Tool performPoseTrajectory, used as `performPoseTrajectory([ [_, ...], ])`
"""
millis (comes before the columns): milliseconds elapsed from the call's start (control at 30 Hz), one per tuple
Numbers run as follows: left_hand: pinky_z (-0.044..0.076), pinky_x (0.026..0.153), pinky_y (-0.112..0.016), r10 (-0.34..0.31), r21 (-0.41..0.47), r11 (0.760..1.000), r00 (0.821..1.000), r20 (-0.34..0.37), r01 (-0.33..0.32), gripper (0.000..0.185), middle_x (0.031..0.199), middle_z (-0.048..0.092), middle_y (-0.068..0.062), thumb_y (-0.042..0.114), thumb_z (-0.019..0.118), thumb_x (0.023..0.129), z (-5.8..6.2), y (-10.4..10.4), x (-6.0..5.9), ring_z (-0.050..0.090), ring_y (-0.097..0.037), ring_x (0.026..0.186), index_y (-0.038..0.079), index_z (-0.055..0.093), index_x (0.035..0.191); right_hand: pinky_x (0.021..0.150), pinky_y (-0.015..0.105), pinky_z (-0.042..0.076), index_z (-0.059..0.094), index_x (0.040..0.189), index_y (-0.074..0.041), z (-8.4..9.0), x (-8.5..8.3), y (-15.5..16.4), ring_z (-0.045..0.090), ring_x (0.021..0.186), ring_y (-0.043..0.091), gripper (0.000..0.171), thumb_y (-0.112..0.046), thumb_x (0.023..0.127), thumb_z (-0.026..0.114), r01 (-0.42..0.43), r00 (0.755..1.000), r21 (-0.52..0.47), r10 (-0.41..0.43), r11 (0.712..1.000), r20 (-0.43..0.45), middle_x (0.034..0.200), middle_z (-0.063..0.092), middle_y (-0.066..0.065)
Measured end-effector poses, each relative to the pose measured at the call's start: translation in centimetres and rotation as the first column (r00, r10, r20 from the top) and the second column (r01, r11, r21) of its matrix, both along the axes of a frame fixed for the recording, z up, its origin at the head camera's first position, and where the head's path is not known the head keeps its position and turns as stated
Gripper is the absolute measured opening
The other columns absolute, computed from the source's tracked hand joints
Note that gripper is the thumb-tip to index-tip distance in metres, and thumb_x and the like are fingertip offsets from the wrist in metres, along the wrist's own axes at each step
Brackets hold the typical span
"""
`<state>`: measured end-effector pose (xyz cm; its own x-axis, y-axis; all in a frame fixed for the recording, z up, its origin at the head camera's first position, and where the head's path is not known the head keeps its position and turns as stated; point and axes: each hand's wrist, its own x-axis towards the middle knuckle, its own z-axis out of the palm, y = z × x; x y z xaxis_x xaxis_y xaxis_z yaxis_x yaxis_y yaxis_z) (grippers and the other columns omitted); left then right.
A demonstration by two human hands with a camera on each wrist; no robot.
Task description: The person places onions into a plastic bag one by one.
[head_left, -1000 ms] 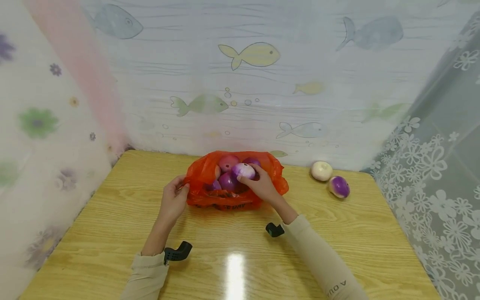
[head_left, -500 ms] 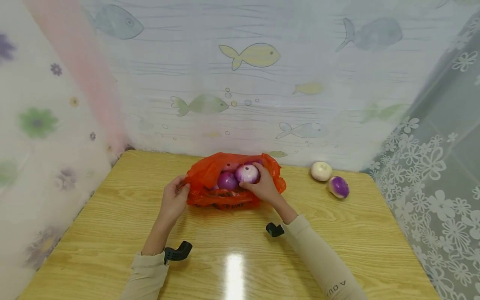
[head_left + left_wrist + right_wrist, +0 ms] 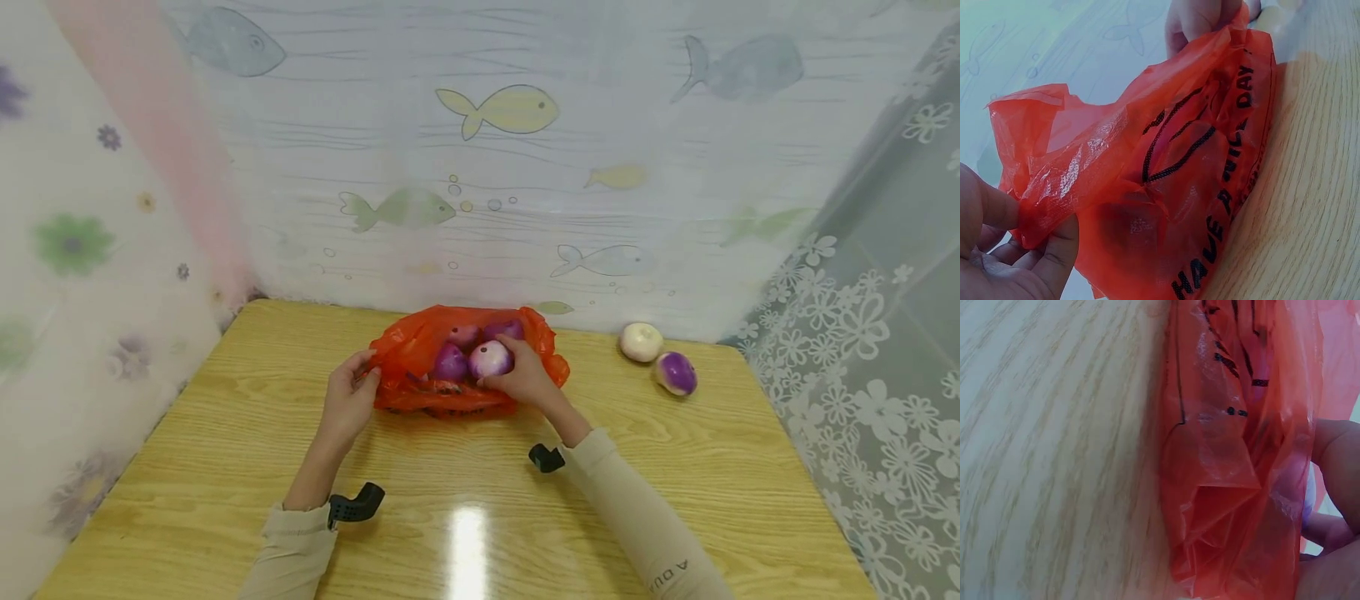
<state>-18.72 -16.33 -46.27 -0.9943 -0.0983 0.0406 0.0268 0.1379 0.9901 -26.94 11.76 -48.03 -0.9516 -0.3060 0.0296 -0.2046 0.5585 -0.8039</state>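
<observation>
The left hand [image 3: 347,402] is pinching the rim of the thin, crinkled orange plastic bag with black lettering [image 3: 420,367], keeping its mouth open. The right hand [image 3: 525,379] is curling its fingers round a round, smooth purple-and-white onion [image 3: 491,359], which is sitting at the bag's mouth just above the other purple onions [image 3: 450,363]. The film is slippery and limp (it is bearing no load of its own); the glossy onion is likely slipping if the grasp loosens, or the rim is collapsing beneath the right hand. The wood-grain table [image 3: 225,433] is polished, so a dropped onion is liable to roll.
</observation>
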Motion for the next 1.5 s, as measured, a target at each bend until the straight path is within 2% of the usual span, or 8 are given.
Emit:
performPoseTrajectory([
  [167, 0.047, 0.086, -0.008, 0.003, -0.003, 1.000, 1.000, -0.001, -0.003, 0.033, 0.136, 0.055, -0.026, -0.001, 0.042, 0.106, -0.1, 0.0, 0.1, 0.055, -0.032, 0.124, -0.008, 0.051, 0.137, 0.110, 0.055, 0.044, 0.044, 0.150, -0.002, -0.2, 0.1, -0.4, 0.052, 0.132, 0.038, 0.083, -0.018, 0.081, 0.087, 0.037, 0.999, 0.020, -0.037, 0.999, 0.014, 0.147, 0.050, 0.020],
  [433, 0.046, 0.088, -0.008, -0.009, 0.005, 1.000, 1.000, -0.008, 0.009, 0.033, 0.138, 0.055, -0.026, -0.001, 0.042, 0.106, -0.2, -0.1, -0.1, 0.055, -0.033, 0.126, -0.008, 0.051, 0.137, 0.109, 0.053, 0.045, 0.044, 0.146, -0.001, -0.6, 0.1, -0.6, 0.054, 0.128, 0.036, 0.084, -0.021, 0.079, 0.089, 0.119, 0.993, -0.013, -0.119, 0.993, 0.011, 0.143, 0.053, 0.019],
  [767, 0.047, 0.087, -0.008, -0.007, 0.006, 1.000, 1.000, 0.003, 0.007, 0.034, 0.139, 0.054, -0.025, -0.001, 0.043, 0.107, -0.1, -0.2, -0.1, 0.054, -0.033, 0.127, -0.007, 0.051, 0.139, 0.111, 0.054, 0.044, 0.043, 0.146, -0.001, -0.6, 0.0, -0.7, 0.053, 0.131, 0.037, 0.086, -0.021, 0.078, 0.090, 0.130, 0.992, -0.016, -0.130, 0.991, 0.004, 0.144, 0.052, 0.019],
  [1067, 0.046, 0.087, -0.009, 0.026, -0.008, 1.000, 1.000, 0.000, -0.026, 0.032, 0.135, 0.056, -0.025, 0.000, 0.042, 0.106, 0.2, -0.4, 0.0, 0.055, -0.028, 0.121, -0.008, 0.053, 0.136, 0.112, 0.055, 0.042, 0.040, 0.150, -0.001, 0.3, 0.9, -0.6, 0.050, 0.133, 0.037, 0.088, -0.022, 0.079, 0.089, 0.130, 0.991, -0.022, -0.129, 0.991, 0.026, 0.147, 0.049, 0.019],
  [1267, 0.046, 0.087, -0.010, 0.023, -0.002, 1.000, 1.000, -0.009, -0.023, 0.032, 0.136, 0.056, -0.025, 0.000, 0.042, 0.106, 0.2, -0.5, 0.0, 0.055, -0.029, 0.123, -0.008, 0.053, 0.136, 0.112, 0.054, 0.041, 0.041, 0.149, 0.001, 1.2, 1.6, -0.4, 0.048, 0.134, 0.037, 0.084, -0.019, 0.082, 0.087, 0.126, 0.992, -0.020, -0.126, 0.992, 0.015, 0.148, 0.048, 0.019],
  [1500, 0.047, 0.087, -0.010, 0.035, -0.004, 0.999, 0.999, -0.005, -0.035, 0.032, 0.134, 0.057, -0.024, 0.000, 0.042, 0.106, 0.2, -0.4, 0.1, 0.057, -0.015, 0.114, -0.007, 0.053, 0.135, 0.111, 0.053, 0.043, 0.041, 0.148, 0.003, 2.5, 2.5, 0.2, 0.049, 0.133, 0.038, 0.081, -0.017, 0.083, 0.085, 0.113, 0.994, -0.019, -0.113, 0.993, 0.007, 0.147, 0.049, 0.022],
])
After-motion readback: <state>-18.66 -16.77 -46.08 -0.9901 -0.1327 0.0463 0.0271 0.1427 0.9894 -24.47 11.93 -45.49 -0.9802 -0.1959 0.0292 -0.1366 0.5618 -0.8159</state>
